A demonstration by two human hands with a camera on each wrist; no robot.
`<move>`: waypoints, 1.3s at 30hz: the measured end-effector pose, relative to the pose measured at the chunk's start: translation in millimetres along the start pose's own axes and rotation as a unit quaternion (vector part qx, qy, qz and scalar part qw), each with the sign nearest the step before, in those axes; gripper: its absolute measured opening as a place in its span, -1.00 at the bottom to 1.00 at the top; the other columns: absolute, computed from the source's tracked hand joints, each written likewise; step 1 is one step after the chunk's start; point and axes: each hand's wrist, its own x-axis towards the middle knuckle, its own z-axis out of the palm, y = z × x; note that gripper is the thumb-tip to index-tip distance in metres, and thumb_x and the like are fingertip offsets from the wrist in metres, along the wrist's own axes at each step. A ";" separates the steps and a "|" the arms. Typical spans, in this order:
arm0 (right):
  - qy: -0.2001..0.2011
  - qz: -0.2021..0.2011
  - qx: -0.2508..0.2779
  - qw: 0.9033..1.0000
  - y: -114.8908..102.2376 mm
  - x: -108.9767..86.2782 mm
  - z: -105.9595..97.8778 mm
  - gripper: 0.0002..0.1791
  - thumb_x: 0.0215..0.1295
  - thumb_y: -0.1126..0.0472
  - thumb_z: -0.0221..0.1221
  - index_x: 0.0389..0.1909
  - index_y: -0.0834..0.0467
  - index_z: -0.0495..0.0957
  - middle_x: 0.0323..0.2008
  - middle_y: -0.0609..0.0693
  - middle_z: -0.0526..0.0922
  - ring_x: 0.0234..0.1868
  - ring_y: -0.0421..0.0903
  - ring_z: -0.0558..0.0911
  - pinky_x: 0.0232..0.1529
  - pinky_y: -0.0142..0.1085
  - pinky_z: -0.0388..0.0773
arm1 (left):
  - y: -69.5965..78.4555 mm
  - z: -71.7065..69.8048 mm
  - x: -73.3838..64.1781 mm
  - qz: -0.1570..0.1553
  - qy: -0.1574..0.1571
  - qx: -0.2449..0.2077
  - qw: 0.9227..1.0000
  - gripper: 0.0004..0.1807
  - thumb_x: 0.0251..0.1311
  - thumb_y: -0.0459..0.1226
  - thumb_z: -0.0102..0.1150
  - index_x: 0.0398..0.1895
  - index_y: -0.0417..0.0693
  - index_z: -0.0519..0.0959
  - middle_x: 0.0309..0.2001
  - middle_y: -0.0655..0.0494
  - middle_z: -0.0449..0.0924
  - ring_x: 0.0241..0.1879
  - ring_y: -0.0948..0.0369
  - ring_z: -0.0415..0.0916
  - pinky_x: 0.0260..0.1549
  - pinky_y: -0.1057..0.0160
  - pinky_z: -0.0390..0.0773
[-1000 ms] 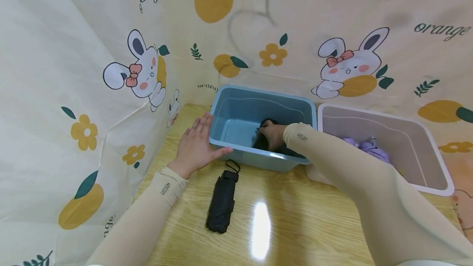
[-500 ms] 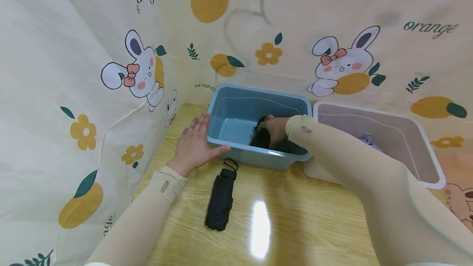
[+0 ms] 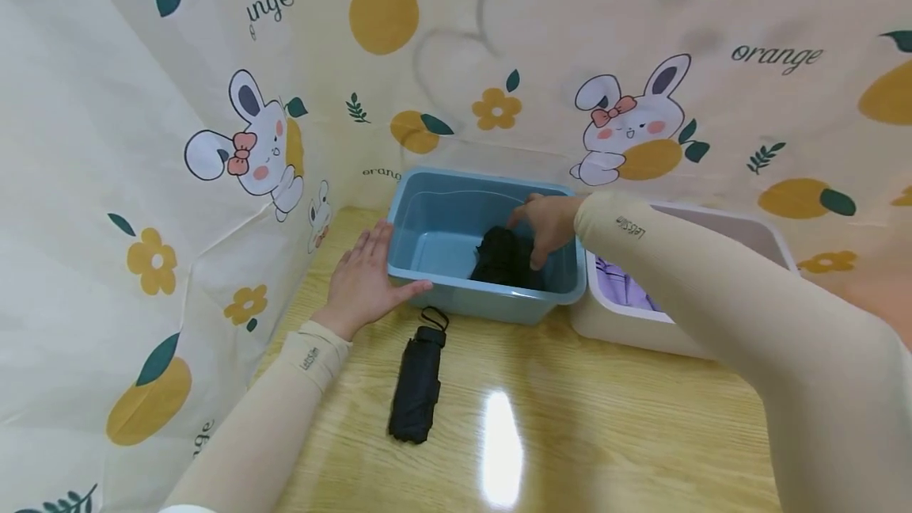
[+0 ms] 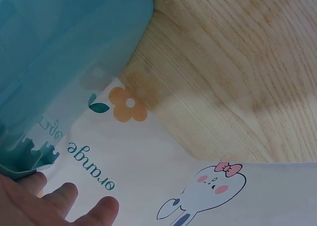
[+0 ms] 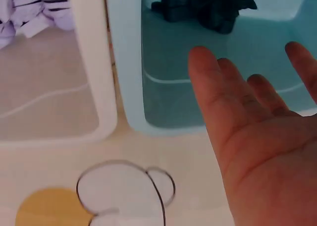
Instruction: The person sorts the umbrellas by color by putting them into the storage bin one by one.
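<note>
My left hand [image 3: 363, 279] rests with straight fingers at the left end of a blue plastic bin [image 3: 484, 303]; its fingertips also show against the bin's rim in the left wrist view. Over the right part of the bin, my right hand [image 3: 552, 224] has its fingers spread and holds nothing. Just beneath it, on the bin's floor, lies a crumpled black fabric bundle [image 3: 499, 260]. The right wrist view shows the open palm apart from the black folds. A folded black umbrella [image 3: 416, 386] with a wrist loop lies on the table in front of the bin.
A pale pinkish bin [image 3: 634, 331] stands right beside the blue one, partly hidden by my right forearm. Purple folded fabric [image 3: 620, 287] lies in it. Behind and to the left, a printed sheet [image 3: 442, 85] covers the walls around the wooden table [image 3: 570, 434].
My right hand has let go of the black bundle and risen off it toward the upper right. The left hand stays at the bin's rim. The head view has shifted slightly right.
</note>
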 end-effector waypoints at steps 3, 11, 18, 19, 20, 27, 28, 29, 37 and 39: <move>0.001 -0.011 -0.006 1.000 -9.4 -15.6 -4.5 -0.12 0.08 0.08 0.48 0.44 0.07 0.32 0.44 0.33 0.08 0.27 0.24 0.35 0.20 0.18 0.38 | -1.3 0.2 -0.6 -0.001 0.002 -0.001 1.000 0.38 -0.07 0.61 -0.05 0.61 -0.12 -0.12 0.59 -0.04 -0.13 0.52 -0.11 -0.11 0.33 -0.25 0.12; 0.007 -0.091 -0.008 0.996 -42.0 -61.7 -1.2 -0.16 0.12 0.14 0.46 0.43 0.11 0.33 0.41 0.24 0.18 0.29 0.17 0.39 0.18 0.05 0.45 | -3.5 0.6 0.6 -0.002 0.000 -0.003 1.000 0.37 -0.06 0.60 -0.03 0.61 -0.12 -0.12 0.59 -0.04 -0.15 0.52 -0.10 -0.12 0.33 -0.23 0.13; 0.017 -0.146 -0.028 0.989 -76.0 -84.5 24.3 -0.16 0.07 0.08 0.49 0.39 0.08 0.38 0.36 0.12 0.29 0.17 0.04 0.49 0.11 -0.06 0.51 | -5.4 0.2 0.7 -0.001 0.004 -0.001 1.000 0.38 -0.07 0.60 -0.03 0.61 -0.12 -0.12 0.58 -0.07 -0.11 0.52 -0.12 -0.09 0.31 -0.25 0.14; 0.011 -0.149 -0.028 0.988 -80.2 -85.7 29.4 -0.14 0.06 0.06 0.50 0.40 0.09 0.37 0.36 0.11 0.29 0.14 0.02 0.50 0.09 -0.07 0.52 | -5.6 0.0 0.7 -0.002 0.003 0.000 1.000 0.38 -0.07 0.60 -0.03 0.61 -0.12 -0.13 0.58 -0.07 -0.12 0.52 -0.12 -0.09 0.31 -0.26 0.14; 0.005 -0.153 -0.028 0.988 -83.8 -86.1 34.5 -0.11 0.05 0.04 0.50 0.41 0.09 0.36 0.36 0.12 0.29 0.12 0.01 0.52 0.08 -0.08 0.53 | -5.7 -0.3 0.3 -0.003 0.003 0.000 1.000 0.38 -0.07 0.60 -0.03 0.61 -0.12 -0.12 0.58 -0.07 -0.12 0.51 -0.12 -0.09 0.31 -0.26 0.14; 0.003 -0.171 -0.037 0.985 -102.0 -70.2 81.4 -0.09 0.02 -0.06 0.52 0.40 0.06 0.38 0.29 0.06 0.36 -0.02 -0.09 0.59 0.01 -0.21 0.55 | -5.8 -0.3 -1.9 -0.009 -0.008 -0.003 1.000 0.39 -0.07 0.61 -0.05 0.62 -0.11 -0.15 0.59 -0.04 -0.17 0.53 -0.10 -0.14 0.33 -0.25 0.10; 0.007 -0.175 -0.039 0.984 -103.9 -67.0 88.6 -0.08 0.01 -0.08 0.52 0.40 0.06 0.38 0.28 0.07 0.37 -0.03 -0.10 0.59 -0.01 -0.22 0.56 | -5.4 -0.1 -2.3 -0.009 -0.008 -0.004 1.000 0.39 -0.07 0.61 -0.05 0.62 -0.11 -0.15 0.59 -0.04 -0.17 0.53 -0.09 -0.15 0.34 -0.25 0.10; 0.012 -0.176 -0.040 0.983 -105.8 -64.0 96.1 -0.09 0.01 -0.08 0.52 0.39 0.06 0.39 0.27 0.06 0.37 -0.06 -0.11 0.60 -0.05 -0.24 0.57 | -5.0 0.1 -2.3 -0.009 -0.010 -0.005 1.000 0.39 -0.07 0.62 -0.06 0.62 -0.11 -0.16 0.60 -0.03 -0.18 0.53 -0.09 -0.16 0.34 -0.25 0.09; 0.028 -0.176 -0.024 0.984 -125.3 -43.5 139.1 -0.07 -0.02 -0.10 0.53 0.39 0.05 0.39 0.27 0.08 0.36 -0.19 -0.17 0.59 -0.21 -0.34 0.57 | -1.1 1.1 -2.6 -0.002 0.002 -0.012 1.000 0.38 -0.07 0.61 -0.06 0.62 -0.09 -0.14 0.59 -0.03 -0.16 0.54 -0.08 -0.17 0.34 -0.24 0.10; 0.028 -0.173 -0.026 0.984 -129.2 -39.3 145.0 -0.06 -0.01 -0.13 0.52 0.40 0.04 0.38 0.28 0.08 0.35 -0.19 -0.19 0.59 -0.22 -0.35 0.56 | -0.3 1.1 -2.3 0.000 0.005 -0.012 1.000 0.37 -0.07 0.60 -0.04 0.62 -0.09 -0.13 0.59 -0.04 -0.16 0.53 -0.08 -0.17 0.34 -0.23 0.11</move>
